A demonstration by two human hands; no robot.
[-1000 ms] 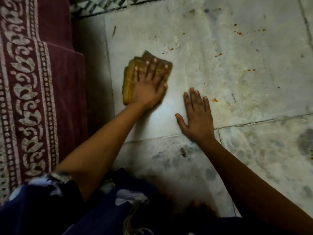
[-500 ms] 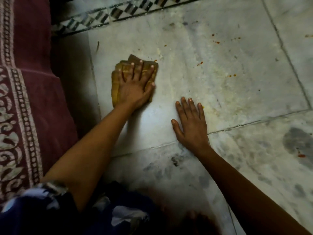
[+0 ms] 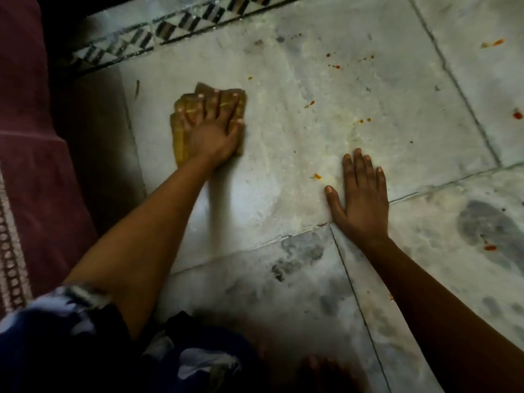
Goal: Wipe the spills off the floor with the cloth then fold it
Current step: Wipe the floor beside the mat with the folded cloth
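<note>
Now the left hand (image 3: 211,131) presses flat, fingers straight, on the bunched mustard-yellow cloth (image 3: 178,137) at far left of the pale marble floor (image 3: 283,137); the right hand (image 3: 360,199) rests flat nearby, orange-red spills (image 3: 309,104) between and beyond.

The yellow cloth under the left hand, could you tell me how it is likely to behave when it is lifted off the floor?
The cloth looks bunched into soft folds under the left hand, so it would probably droop limply. It seems thin, likely light. It may be damp from the spills, so perhaps clingy.
</note>
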